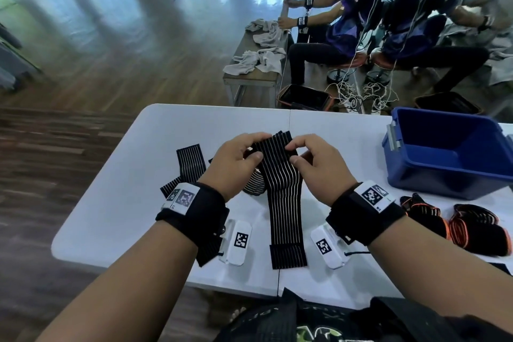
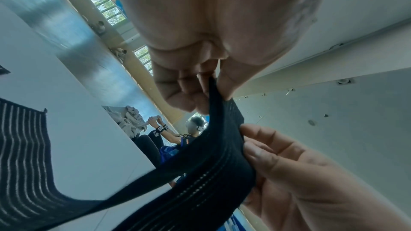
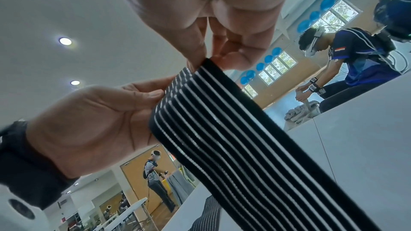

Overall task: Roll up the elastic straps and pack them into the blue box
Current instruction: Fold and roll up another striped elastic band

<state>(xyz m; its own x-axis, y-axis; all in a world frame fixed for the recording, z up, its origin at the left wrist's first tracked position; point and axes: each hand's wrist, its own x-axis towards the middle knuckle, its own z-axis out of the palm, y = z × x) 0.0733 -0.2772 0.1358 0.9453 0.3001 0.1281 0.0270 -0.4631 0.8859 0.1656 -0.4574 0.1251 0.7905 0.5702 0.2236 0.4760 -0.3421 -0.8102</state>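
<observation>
A black elastic strap with thin white stripes (image 1: 281, 191) runs from my hands toward me over the white table (image 1: 133, 203), its far end lifted. My left hand (image 1: 244, 154) pinches the left side of that end and my right hand (image 1: 301, 153) pinches the right side. In the left wrist view the left hand (image 2: 213, 83) nips the strap's edge (image 2: 213, 164). In the right wrist view the right hand (image 3: 206, 59) holds the striped strap (image 3: 233, 138). The blue box (image 1: 449, 153) stands open at the right, nothing visible inside.
Another striped strap (image 1: 191, 161) lies left of my hands, and a rolled one (image 1: 254, 183) sits under my left palm. Black and orange straps (image 1: 472, 228) lie at the right front. Two seated people work at a bench with towels (image 1: 261, 55) beyond the table.
</observation>
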